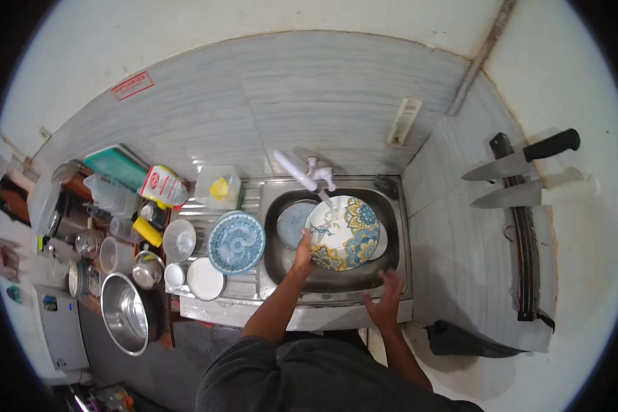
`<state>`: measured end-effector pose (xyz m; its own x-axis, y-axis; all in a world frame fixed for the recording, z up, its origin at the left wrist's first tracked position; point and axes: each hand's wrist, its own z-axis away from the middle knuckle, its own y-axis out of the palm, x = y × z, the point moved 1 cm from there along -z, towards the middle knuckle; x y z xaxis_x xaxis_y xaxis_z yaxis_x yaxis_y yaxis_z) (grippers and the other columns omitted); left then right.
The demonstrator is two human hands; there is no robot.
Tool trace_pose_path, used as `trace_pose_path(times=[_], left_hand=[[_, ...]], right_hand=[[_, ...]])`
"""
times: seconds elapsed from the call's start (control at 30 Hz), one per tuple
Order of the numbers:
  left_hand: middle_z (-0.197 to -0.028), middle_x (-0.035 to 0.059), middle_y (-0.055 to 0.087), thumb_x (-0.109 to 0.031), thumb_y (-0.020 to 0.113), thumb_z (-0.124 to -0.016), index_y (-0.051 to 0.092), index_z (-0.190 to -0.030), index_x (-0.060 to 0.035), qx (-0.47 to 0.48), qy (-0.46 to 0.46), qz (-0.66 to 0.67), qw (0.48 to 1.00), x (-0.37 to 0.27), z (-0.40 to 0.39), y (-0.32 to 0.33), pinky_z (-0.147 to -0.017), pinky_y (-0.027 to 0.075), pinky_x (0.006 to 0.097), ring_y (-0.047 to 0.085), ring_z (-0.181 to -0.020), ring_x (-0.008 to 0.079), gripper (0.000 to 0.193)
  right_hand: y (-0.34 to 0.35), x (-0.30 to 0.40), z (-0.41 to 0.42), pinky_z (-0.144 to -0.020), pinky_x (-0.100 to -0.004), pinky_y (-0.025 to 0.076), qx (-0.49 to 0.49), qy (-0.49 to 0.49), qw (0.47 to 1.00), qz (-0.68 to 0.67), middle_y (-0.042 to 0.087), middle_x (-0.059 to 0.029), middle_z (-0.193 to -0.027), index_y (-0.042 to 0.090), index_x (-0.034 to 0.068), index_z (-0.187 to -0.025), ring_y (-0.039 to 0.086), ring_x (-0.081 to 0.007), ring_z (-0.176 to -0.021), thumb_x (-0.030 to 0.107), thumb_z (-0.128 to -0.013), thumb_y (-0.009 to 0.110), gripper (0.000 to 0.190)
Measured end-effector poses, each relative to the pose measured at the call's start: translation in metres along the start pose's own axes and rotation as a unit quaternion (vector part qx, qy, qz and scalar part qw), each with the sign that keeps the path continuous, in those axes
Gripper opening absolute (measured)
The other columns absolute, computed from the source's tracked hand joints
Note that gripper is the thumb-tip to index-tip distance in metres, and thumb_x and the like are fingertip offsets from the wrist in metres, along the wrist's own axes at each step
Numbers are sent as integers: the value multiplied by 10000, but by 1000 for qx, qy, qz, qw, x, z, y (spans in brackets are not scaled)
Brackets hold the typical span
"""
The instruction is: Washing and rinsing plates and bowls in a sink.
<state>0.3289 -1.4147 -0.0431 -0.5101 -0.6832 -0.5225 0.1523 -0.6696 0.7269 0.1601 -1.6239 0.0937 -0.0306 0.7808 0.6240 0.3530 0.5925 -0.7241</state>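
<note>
My left hand [304, 253] grips the left edge of a white plate with a blue and yellow floral pattern [342, 234]. The plate is tilted under the faucet [321, 174], where a thin stream of water falls on it. Below lies the steel sink [329, 286], holding a grey round dish [294, 224] at its left and another pale dish, mostly hidden behind the plate. My right hand [387, 296] is over the sink's front right edge, apart from the plate, its fingers spread and somewhat blurred, holding nothing.
On the drainboard left of the sink stand blue patterned plates [236, 242], a white plate [206, 278], bowls and a clear container [218, 188]. A steel basin [125, 314] sits farther left. Two knives [504, 198] hang from a rack on the right wall, above a dark cloth [466, 342].
</note>
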Motion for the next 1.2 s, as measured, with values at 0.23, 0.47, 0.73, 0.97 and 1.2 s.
trace_pose_path(times=[0.23, 0.47, 0.73, 0.97, 1.2], left_hand=[[-1353, 143, 586, -559, 349, -1023, 472, -1405, -33, -35, -80, -24, 996, -54, 68, 0, -1048, 461, 456, 576, -1231, 299, 661], [-1265, 141, 639, -664, 365, -971, 520, -1365, -85, -34, -139, -1, 990, -82, 95, -51, -896, 567, 448, 652, -1119, 301, 717], [-1379, 222, 409, -801, 402, -868, 232, -1535, -74, -89, -152, -54, 983, -78, 95, -40, -935, 533, 494, 599, -1111, 471, 1001], [-1384, 185, 421, -695, 451, -921, 315, -1506, -109, -116, -156, -166, 967, -54, 43, -22, -955, 482, 528, 538, -1160, 376, 840], [-1277, 138, 603, -569, 388, -957, 583, -1293, -111, 69, -95, 54, 992, -16, -40, 18, -947, 500, 505, 593, -1129, 334, 601]], right_hand=[[41, 34, -82, -1033, -528, 363, 6, -159, 986, -52, 471, -235, -1340, 601, 49, -1159, 399, -397, -1308, 80, -567, 861, 648], [90, 43, -116, -685, -396, 525, 149, -388, 883, -216, 656, -90, -708, 606, 52, -669, 670, -296, -720, 122, -470, 832, 309], [127, 52, -131, -693, -323, 535, 195, 164, 918, -305, 739, -151, -925, 707, -93, -1012, 702, -196, -810, 144, -703, 845, 413], [119, -4, -128, -845, -399, 543, 75, 356, 803, -472, 656, -205, -1145, 570, -117, -1234, 670, -304, -993, 78, -719, 818, 603], [78, 1, -112, -909, -398, 530, 2, 380, 743, -551, 622, -192, -1226, 527, -80, -1302, 642, -298, -1066, 72, -761, 803, 626]])
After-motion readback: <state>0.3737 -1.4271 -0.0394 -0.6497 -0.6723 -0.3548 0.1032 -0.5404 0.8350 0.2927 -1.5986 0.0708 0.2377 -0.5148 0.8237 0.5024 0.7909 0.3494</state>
